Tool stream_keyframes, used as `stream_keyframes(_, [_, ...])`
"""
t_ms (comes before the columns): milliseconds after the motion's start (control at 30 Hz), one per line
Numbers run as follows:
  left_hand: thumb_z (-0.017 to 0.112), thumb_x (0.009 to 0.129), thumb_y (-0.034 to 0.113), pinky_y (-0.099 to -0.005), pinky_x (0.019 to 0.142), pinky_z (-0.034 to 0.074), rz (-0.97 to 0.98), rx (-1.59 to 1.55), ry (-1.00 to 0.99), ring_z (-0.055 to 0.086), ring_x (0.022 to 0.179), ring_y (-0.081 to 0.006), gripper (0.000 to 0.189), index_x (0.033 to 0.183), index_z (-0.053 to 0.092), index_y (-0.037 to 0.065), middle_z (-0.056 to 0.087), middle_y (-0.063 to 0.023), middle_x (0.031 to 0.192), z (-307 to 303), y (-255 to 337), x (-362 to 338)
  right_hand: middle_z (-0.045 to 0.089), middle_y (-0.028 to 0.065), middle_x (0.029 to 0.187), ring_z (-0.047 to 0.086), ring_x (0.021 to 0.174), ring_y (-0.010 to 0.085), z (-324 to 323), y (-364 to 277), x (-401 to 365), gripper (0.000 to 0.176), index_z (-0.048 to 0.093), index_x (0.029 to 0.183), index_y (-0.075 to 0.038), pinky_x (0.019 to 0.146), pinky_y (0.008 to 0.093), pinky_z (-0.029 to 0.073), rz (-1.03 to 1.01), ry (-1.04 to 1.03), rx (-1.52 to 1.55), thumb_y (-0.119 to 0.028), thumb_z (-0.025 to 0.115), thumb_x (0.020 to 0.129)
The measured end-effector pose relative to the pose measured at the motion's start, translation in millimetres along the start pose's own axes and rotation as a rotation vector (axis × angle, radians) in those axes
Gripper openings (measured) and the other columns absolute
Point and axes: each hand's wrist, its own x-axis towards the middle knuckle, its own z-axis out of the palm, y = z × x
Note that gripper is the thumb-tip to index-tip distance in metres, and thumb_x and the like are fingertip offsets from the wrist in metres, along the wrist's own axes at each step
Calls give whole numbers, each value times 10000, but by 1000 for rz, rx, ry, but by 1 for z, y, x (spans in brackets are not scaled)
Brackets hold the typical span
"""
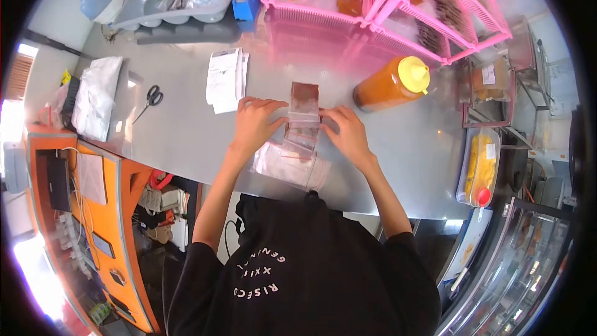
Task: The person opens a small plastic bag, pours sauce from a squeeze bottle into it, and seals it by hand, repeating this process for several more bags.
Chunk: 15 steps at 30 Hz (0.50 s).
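Note:
In the middle of the steel table lies a small clear plastic bag point(305, 98) with dark reddish-brown contents. My left hand point(254, 123) is at its left edge, thumb and fingers closed there. On the opposite edge, my right hand point(345, 132) pinches the bag in the same way. Just below, between the hands, is another small bag point(301, 139) with brownish contents, partly overlapped. Nearer my body rests a stack of flat clear plastic bags point(283, 166). Exactly how the fingertips meet the plastic is too small to make out.
A sauce bottle point(388, 84) with a yellow cap stands right of my hands. Paper slips point(225, 79) and scissors point(149, 101) lie to the left. Pink baskets point(317, 9), a blue tape dispenser point(246, 1) and a grey tray point(140, 15) line the back.

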Motion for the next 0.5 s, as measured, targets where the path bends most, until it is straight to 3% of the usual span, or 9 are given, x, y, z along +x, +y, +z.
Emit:
stream_keyframes(133, [709, 774, 201, -389, 897, 397, -69, -68, -50, 636, 816, -221, 161, 910, 703, 115, 695, -34, 877, -4, 2, -36, 611, 30, 918, 542, 916, 250, 4, 8, -55, 215, 664, 944, -119, 781, 368, 468, -116, -270, -22, -83, 666, 732])
stream_keyframes(333, [700, 793, 192, -397, 908, 402, 8, -77, -110, 636, 839, -207, 117, 881, 699, 116, 694, -38, 878, 1, 31, -58, 566, 13, 1156, 508, 1016, 234, 7, -2, -98, 344, 650, 1066, -128, 875, 364, 439, -259, -270, -138, -85, 664, 725])
stream_keyframes(500, [671, 811, 213, -397, 911, 383, 102, -96, -140, 630, 852, -199, 127, 891, 684, 115, 685, -34, 853, 18, 44, -60, 551, 28, 1195, 505, 1046, 244, 7, 2, -111, 397, 631, 1109, -128, 900, 374, 434, -334, -258, -200, -85, 658, 714])
